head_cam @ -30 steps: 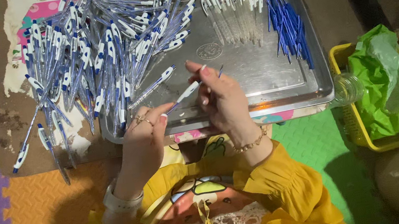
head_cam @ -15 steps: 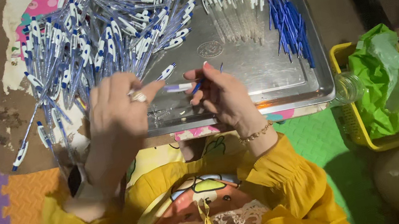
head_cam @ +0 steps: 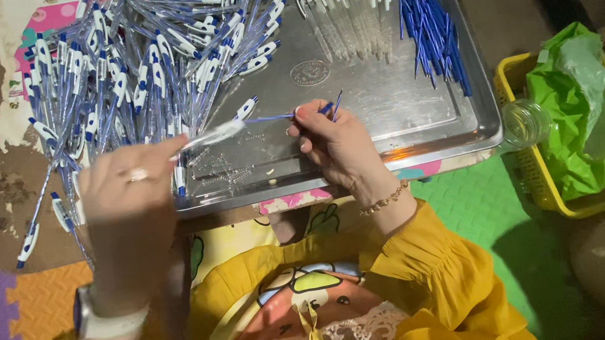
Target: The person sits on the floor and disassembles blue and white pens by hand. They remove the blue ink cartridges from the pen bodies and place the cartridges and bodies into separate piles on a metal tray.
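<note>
Standing over the tray (head_cam: pixel 394 140), I see the heap of assembled pens (head_cam: pixel 135 67) piled at its ten o'clock corner and spilling over the rim onto the worn board (head_cam: pixel 17 237) to the left. The left hand (head_cam: pixel 127 196) sits at the tray's eight o'clock edge, thumb and fingers pinched shut on a clear pen barrel (head_cam: pixel 221 131) whose open end faces three o'clock. The right hand (head_cam: pixel 334 141), near the middle of the tray, holds a thin blue refill (head_cam: pixel 286 115) pinched between thumb and fingertips, its tip lying at or just inside the barrel's mouth (I cannot tell which).

What could go wrong: the refill is slim and looks bendy, so a slight misalignment could make it buckle or skid past the opening; the small springs (head_cam: pixel 226 169) lying just below the hands, at six o'clock, would scatter if a wrist brushed them. The loose pens overhanging the tray rim look ready to roll off.

Against half a second ago, the left hand has drawn back and down toward eight o'clock, now clear of the pile, and the two hands are spread wider. Farther right, the clear barrels (head_cam: pixel 343 12), spare blue refills (head_cam: pixel 430 31), glass jar (head_cam: pixel 523 122) and yellow basket (head_cam: pixel 536 183) lie unchanged
</note>
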